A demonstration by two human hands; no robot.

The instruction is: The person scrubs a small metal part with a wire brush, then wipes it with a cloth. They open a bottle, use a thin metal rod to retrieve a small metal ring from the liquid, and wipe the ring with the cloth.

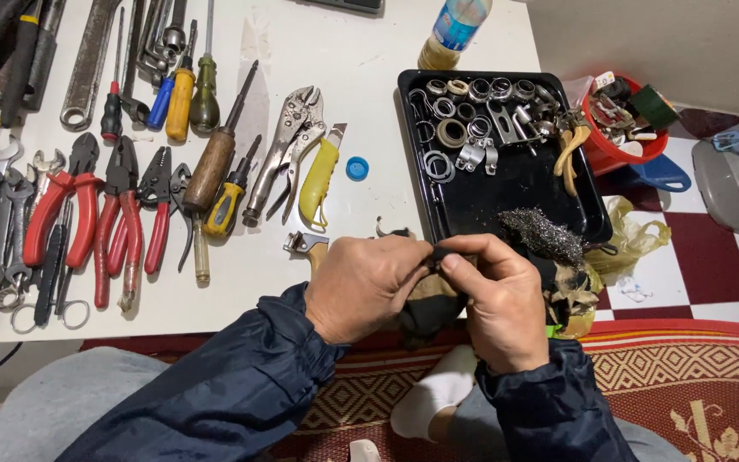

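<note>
White table (361, 51) edge: both hands, left hand (365, 287) and right hand (498, 304), pinch (fingertips meeting) dark rag (429, 304).

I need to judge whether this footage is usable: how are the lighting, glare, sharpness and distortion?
Head view: even, bright light with soft shadows; mild glare on the white table; tools and black tray sharp; left hand and right hand clear, the small dark thing they pinch hard to make out; wide-angle bending at the edges.
</note>
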